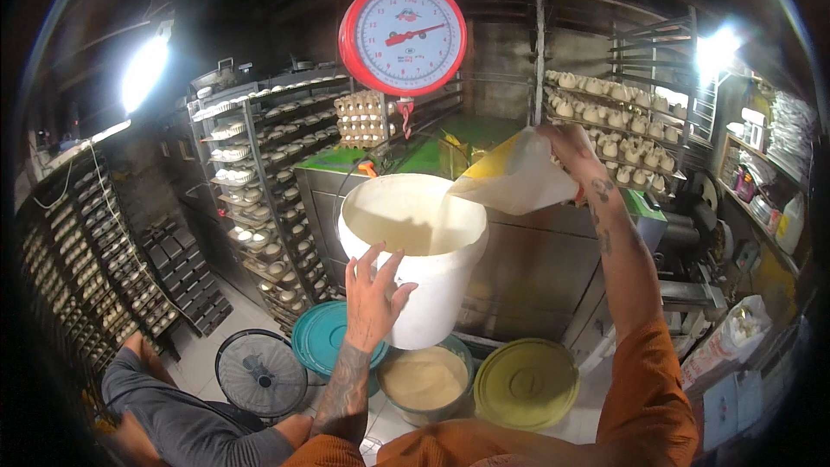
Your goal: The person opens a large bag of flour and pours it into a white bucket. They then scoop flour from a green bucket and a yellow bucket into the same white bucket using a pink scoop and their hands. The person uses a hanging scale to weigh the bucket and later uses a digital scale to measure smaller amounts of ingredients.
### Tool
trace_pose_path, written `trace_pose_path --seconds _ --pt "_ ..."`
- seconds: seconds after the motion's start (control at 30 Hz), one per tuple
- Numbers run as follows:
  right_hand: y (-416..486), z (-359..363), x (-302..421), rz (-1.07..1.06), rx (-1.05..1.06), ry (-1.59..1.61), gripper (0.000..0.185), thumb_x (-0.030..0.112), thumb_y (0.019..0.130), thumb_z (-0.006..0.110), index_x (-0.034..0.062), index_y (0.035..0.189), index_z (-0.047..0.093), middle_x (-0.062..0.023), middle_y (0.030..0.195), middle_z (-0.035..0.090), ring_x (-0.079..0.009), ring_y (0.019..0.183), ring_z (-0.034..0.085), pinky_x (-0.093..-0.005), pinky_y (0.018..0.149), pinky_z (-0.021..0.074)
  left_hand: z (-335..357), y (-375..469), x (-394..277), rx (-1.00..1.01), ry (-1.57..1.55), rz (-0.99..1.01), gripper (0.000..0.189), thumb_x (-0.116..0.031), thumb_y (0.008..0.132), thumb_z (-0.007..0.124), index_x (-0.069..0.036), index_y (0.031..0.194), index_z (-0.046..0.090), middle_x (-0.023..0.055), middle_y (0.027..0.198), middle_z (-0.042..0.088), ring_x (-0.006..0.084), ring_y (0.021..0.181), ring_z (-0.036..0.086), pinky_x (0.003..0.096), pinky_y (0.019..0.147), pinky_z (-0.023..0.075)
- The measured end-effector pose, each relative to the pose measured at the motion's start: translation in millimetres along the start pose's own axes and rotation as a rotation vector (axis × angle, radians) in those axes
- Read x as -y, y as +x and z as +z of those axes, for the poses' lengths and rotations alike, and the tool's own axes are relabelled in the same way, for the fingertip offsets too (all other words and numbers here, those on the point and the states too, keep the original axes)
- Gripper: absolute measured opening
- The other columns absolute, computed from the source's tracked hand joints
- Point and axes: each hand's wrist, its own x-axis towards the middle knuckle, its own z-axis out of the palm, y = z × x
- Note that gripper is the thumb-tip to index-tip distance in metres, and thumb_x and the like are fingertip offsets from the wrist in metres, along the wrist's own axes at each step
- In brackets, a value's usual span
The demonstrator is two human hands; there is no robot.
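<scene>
My right hand (570,146) is raised and grips a cut plastic container (519,175), tilted over a large white plastic bucket (434,298). A pale stream falls from its lip into the bucket, which holds cream-coloured contents. At the bucket's near side is my left hand (376,292), fingers spread, by the outer wall; whether it touches cannot be told. Above hangs a red dial scale (403,35) with a red hook (406,120) below it; the bucket is not on the hook. A tub of tan powder or granules (425,379) stands beneath the bucket.
Tray racks of dough pieces (256,207) stand left, another rack (616,123) right. Egg trays (360,120) sit on the green-topped counter (428,149). On the floor are a fan (260,373), a teal lid (324,337) and a yellow-green lid (526,384). Another person's legs (188,421) are lower left.
</scene>
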Motion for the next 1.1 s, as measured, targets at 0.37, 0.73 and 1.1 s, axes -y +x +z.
trace_pose_path --seconds 0.37,0.73,1.1 --pt "46.9 -12.4 15.1 -0.093 0.089 -0.021 0.039 0.035 0.093 0.07 -0.0026 0.083 0.075 -0.0027 0.07 0.063 -0.0127 0.064 0.057 -0.0342 0.06 0.0456 -0.7 -5.2 -18.1 -0.126 -0.122 -0.096 0.073 -0.031 0.081 0.089 -0.008 0.144 0.061 0.0255 0.148 0.045 0.0448 0.137 0.045 0.0568 0.115 0.0376" --pt "36.5 2.3 3.1 -0.294 0.009 -0.171 0.042 0.034 0.095 0.068 -0.0053 0.082 0.072 -0.0052 0.067 0.06 -0.0138 0.063 0.053 -0.0361 0.059 0.045 6.7 -9.9 -5.6 -0.136 -0.02 -0.077 0.066 -0.038 0.088 0.083 -0.007 0.142 0.062 0.0271 0.153 0.043 0.0462 0.141 0.041 0.0647 0.119 0.0254" --pt "-16.9 -26.0 -124.1 0.032 -0.046 0.117 0.039 0.031 0.103 0.06 0.0009 0.127 0.064 -0.013 0.119 0.065 -0.0253 0.108 0.061 -0.0433 0.093 0.0519 16.8 -32.7 10.2 -0.493 -0.215 -0.131 0.053 -0.018 0.097 0.069 0.005 0.142 0.055 0.0299 0.154 0.044 0.0448 0.14 0.046 0.0532 0.118 0.0355"
